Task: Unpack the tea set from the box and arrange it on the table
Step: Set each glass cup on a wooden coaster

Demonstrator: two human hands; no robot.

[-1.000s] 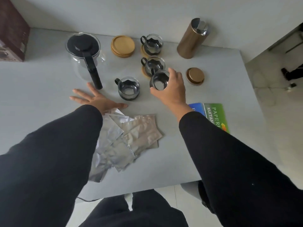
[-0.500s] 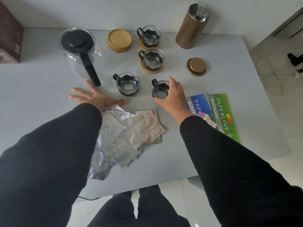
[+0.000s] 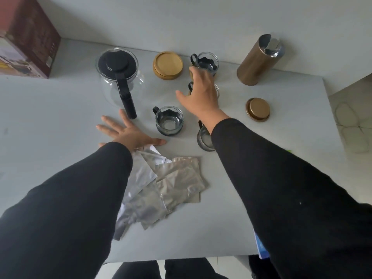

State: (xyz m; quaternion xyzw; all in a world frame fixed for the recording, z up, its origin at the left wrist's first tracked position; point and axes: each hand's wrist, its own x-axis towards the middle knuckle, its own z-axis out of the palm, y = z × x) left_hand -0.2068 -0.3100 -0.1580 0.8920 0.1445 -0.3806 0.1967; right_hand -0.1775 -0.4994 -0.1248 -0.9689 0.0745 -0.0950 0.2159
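A glass teapot [image 3: 118, 77] with a black lid and handle stands at the back left of the grey table [image 3: 50, 121]. A stack of wooden coasters [image 3: 167, 65] lies beside it. One glass cup [image 3: 207, 62] sits at the back, a second is mostly hidden under my right hand [image 3: 199, 93], a third [image 3: 169, 120] stands mid-table, and a fourth [image 3: 204, 138] is partly covered by my right sleeve. My right hand hovers with fingers spread, holding nothing. My left hand [image 3: 128, 131] lies flat and open on the table in front of the teapot.
The dark red box [image 3: 26, 39] stands at the back left. A gold canister [image 3: 259, 60] is at the back right, its lid [image 3: 257, 109] lying in front of it. Several silver foil pouches [image 3: 167, 186] lie near the front. A blue booklet [image 3: 261, 248] peeks out by the right sleeve.
My right hand has let go of the fourth cup near the front and moved back and left over the cups on coasters. The left hand has stayed flat.
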